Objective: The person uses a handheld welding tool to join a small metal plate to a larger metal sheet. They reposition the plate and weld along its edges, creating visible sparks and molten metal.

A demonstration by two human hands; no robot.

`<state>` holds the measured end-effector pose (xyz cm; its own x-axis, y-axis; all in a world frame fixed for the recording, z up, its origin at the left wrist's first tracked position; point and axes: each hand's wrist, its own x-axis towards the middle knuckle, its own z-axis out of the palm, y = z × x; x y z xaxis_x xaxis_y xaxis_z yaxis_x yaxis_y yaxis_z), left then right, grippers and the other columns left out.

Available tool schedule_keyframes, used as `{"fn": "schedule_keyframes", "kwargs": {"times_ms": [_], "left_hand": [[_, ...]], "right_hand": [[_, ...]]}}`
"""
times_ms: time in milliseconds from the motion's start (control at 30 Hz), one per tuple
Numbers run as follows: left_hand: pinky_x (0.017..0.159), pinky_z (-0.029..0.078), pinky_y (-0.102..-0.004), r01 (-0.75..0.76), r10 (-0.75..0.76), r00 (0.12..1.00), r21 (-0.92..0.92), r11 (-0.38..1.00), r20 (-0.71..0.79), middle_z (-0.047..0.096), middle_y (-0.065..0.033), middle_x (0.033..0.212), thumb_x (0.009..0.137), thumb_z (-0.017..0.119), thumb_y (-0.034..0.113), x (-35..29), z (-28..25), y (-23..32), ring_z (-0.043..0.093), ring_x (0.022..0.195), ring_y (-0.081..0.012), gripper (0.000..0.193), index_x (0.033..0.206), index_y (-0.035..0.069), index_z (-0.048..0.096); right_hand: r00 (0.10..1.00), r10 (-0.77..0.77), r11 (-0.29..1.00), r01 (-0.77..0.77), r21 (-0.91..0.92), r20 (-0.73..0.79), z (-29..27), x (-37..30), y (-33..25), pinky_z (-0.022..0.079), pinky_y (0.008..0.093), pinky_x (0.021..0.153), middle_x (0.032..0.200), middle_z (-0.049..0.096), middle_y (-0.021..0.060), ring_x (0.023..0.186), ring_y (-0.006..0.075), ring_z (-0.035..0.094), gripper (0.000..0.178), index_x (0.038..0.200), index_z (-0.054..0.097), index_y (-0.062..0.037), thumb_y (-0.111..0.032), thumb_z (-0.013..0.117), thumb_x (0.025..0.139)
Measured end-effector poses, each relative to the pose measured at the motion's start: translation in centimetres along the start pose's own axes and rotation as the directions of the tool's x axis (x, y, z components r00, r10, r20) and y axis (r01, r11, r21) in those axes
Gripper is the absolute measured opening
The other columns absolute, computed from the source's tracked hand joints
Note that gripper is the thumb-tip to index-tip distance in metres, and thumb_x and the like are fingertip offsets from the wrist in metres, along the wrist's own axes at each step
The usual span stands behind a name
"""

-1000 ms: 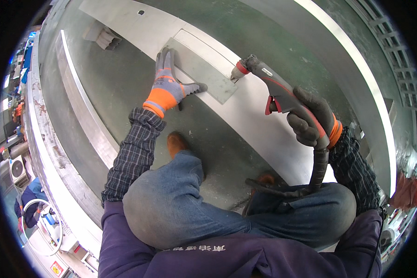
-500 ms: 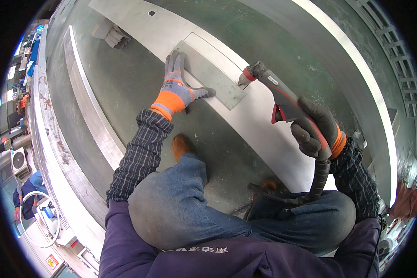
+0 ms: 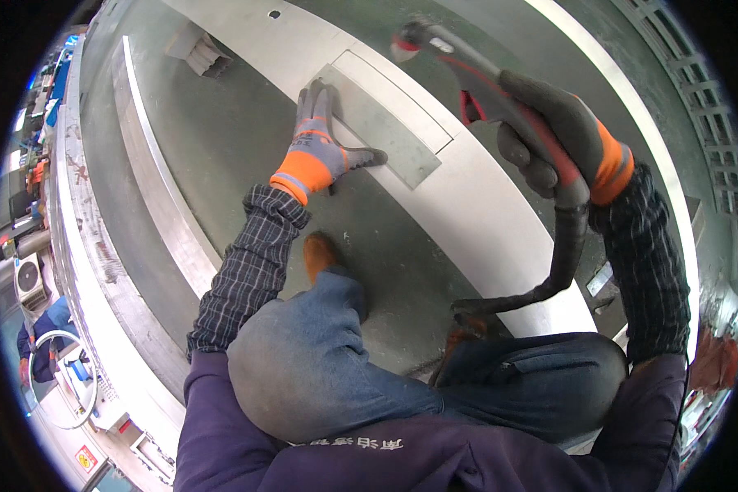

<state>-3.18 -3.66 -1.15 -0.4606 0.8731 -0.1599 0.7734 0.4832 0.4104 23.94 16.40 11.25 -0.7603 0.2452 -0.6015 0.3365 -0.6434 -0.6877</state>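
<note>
In the head view, the right hand (image 3: pixel 549 127) clasps the torch (image 3: pixel 474 80), its nozzle (image 3: pixel 404 47) far left. The plate (image 3: pixel 377 127) runs far-left to near-right on the panel (image 3: pixel 476 221), nearer the splayed left hand (image 3: pixel 313 148) touching its left edge.

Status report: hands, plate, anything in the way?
Left hand on edge of thin gray plate. Right hand gripping welding torch, nozzle off the plate. Plate lying on long metal panel. Torch hose over panel's near end.

The plate (image 3: pixel 383 127) on the panel (image 3: pixel 467 215) is touched along one edge by the left hand (image 3: pixel 313 146). The torch (image 3: pixel 482 82) is gripped by the right hand (image 3: pixel 564 121), its nozzle (image 3: pixel 403 49) seen beyond the panel's far edge.
</note>
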Motion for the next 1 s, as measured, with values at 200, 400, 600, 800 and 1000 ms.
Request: {"fn": "schedule_keyframes", "kwargs": {"times_ms": [200, 400, 600, 800, 1000], "left_hand": [[0.128, 0.021, -0.0442, 0.010, -0.010, 1.000, -0.005, 1.000, -0.013, 0.019, -0.0285, 0.165, 0.055, 0.094, 0.063, -0.5, 0.1, -0.3, 0.012, 0.156, -0.0421, 0.144, 0.158, -0.006, 0.021], [0.128, 0.021, -0.0427, 0.012, -0.011, 1.000, 0.053, 0.999, -0.022, 0.018, -0.0279, 0.165, 0.057, 0.094, 0.059, -0.1, 0.6, -0.4, 0.014, 0.156, -0.0411, 0.142, 0.159, -0.005, 0.019], [0.128, 0.020, -0.0437, 0.015, -0.015, 1.000, -0.009, 1.000, -0.014, 0.017, -0.0283, 0.166, 0.055, 0.092, 0.067, -0.1, 0.5, -0.7, 0.011, 0.157, -0.0424, 0.145, 0.159, -0.006, 0.022], [0.128, 0.022, -0.0444, 0.022, -0.022, 1.000, 0.029, 0.999, -0.004, 0.019, -0.0287, 0.165, 0.054, 0.093, 0.064, -0.2, 0.1, -0.8, 0.014, 0.156, -0.0427, 0.143, 0.158, -0.006, 0.025], [0.128, 0.022, -0.0450, 0.049, -0.050, 0.999, 0.020, 0.999, 0.015, 0.019, -0.0284, 0.165, 0.053, 0.094, 0.063, 0.0, 0.2, 0.1, 0.014, 0.155, -0.0433, 0.143, 0.158, -0.007, 0.025]], "right_hand": [[0.945, 0.122, 0.942, -0.206, 0.263, 0.304, -4.1, -0.2, 3.9, 0.055, 0.0242, 0.036, 0.066, 0.065, 0.0109, 0.042, 0.0122, 0.062, 0.056, 0.121, 0.058, 0.0046, -0.049, 0.047, 0.107], [0.935, 0.123, 0.756, -0.306, 0.579, 0.334, -3.6, -1.6, 8.2, 0.052, 0.0310, 0.034, 0.067, 0.064, 0.0155, 0.039, 0.0182, 0.057, 0.062, 0.115, 0.055, 0.0079, -0.048, 0.029, 0.110], [0.936, 0.162, 0.805, -0.309, 0.507, 0.312, -3.7, -1.4, 8.1, 0.052, 0.0299, 0.034, 0.062, 0.062, 0.0152, 0.035, 0.0176, 0.054, 0.064, 0.124, 0.053, 0.0075, -0.051, 0.030, 0.110], [0.996, 0.026, 0.999, -0.028, 0.022, 0.079, -0.1, -0.3, 3.3, 0.055, 0.0225, 0.035, 0.062, 0.064, 0.0084, 0.041, 0.0133, 0.062, 0.054, 0.127, 0.052, 0.0061, -0.044, 0.047, 0.108], [0.963, -0.046, 0.976, -0.013, 0.217, 0.265, 0.0, 7.1, -0.8, 0.050, 0.0213, 0.032, 0.065, 0.062, 0.0061, 0.037, 0.0102, 0.055, 0.053, 0.122, 0.052, 0.0059, -0.044, 0.046, 0.108]]}}
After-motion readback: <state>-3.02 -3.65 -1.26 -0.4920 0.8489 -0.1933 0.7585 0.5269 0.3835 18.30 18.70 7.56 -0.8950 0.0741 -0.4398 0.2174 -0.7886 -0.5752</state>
